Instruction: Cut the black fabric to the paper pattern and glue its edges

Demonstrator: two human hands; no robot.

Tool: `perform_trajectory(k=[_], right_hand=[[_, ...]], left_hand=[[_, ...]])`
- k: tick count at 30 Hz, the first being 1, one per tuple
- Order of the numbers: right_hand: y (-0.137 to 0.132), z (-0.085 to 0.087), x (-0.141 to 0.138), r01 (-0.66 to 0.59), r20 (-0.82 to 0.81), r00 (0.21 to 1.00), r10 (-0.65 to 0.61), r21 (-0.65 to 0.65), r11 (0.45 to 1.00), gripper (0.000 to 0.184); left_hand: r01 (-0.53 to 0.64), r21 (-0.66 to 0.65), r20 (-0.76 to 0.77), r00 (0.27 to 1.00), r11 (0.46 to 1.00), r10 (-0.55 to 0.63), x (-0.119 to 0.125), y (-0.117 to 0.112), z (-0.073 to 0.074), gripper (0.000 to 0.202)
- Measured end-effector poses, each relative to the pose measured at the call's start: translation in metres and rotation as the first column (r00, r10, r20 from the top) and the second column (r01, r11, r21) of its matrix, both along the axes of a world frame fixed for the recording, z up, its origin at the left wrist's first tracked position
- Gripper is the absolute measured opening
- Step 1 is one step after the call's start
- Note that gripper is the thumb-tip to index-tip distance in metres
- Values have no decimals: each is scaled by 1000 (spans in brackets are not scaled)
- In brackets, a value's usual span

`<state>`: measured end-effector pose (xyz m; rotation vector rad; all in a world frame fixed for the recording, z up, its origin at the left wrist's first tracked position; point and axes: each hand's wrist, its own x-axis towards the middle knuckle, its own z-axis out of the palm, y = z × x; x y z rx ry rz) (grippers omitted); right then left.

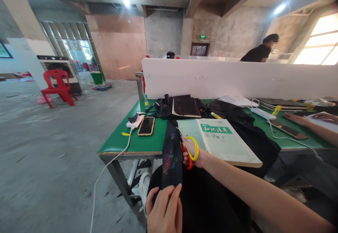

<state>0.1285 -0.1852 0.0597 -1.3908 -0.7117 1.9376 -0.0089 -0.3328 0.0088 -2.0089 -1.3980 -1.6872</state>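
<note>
A dark strip of fabric with red, green and blue coloured marks runs from the green table's edge down over my lap. My left hand holds its lower end, fingers bent over the cloth. My right hand is closed around a pair of scissors with one yellow and one red handle loop. The scissors are beside the strip's right edge, near its upper end. Their blades are mostly hidden, so I cannot tell whether they touch the cloth. Right of them lies a pale green book with Chinese lettering.
A phone and a white power strip with a trailing cord lie on the green table. Behind are a dark notebook and black cloth. Another person's hands rest at the right. A white partition stands behind.
</note>
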Motion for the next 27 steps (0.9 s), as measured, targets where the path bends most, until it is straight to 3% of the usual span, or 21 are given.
perform_trajectory(k=[3,10,17,27], right_hand=[[0,2,6,8,36,999,-6,-64,998,56],[-17,11,22,-189,-185,970,158,-162,968,61],[-26,3,30,-89,-148,987,63,-174,981,58],[-9,-3,12,-123,-147,985,95,-193,974,62]], left_hand=[[-4,4,2,1000,1000,4,-2,0,0,30],[-12,5,-2,1000,1000,12,-5,3,2,29],[-13,51,-63,998,999,16,-9,3,7,27],[-39,74,-102,994,997,46,-12,5,10,26]])
